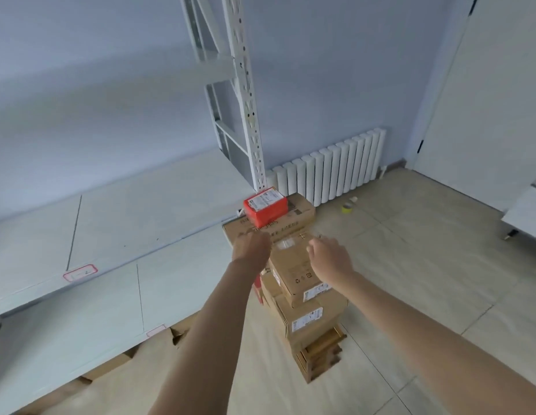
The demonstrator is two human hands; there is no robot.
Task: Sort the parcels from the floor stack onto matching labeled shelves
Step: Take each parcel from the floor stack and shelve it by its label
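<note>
Nearest, both arms reach out over the tall floor stack [308, 298] of cardboard parcels. The left hand [251, 245] is loosely curled, the right hand [329, 253] half spread; neither holds anything. Beyond them a red parcel [265, 208] tops a brown carton [290, 218]. A careless nudge could topple the leaning stack, and the blurred shelf label [80, 272] invites missorting.

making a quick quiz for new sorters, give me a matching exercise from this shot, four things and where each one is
Things:
1. red parcel
2. tape roll
3. radiator
4. red-bordered label

Places:
A. on the floor tiles
B. against the back wall
C. front edge of the shelf
D. on top of the cardboard boxes

Pairs: 1-D, 2-A, 3-B, 4-C
</note>
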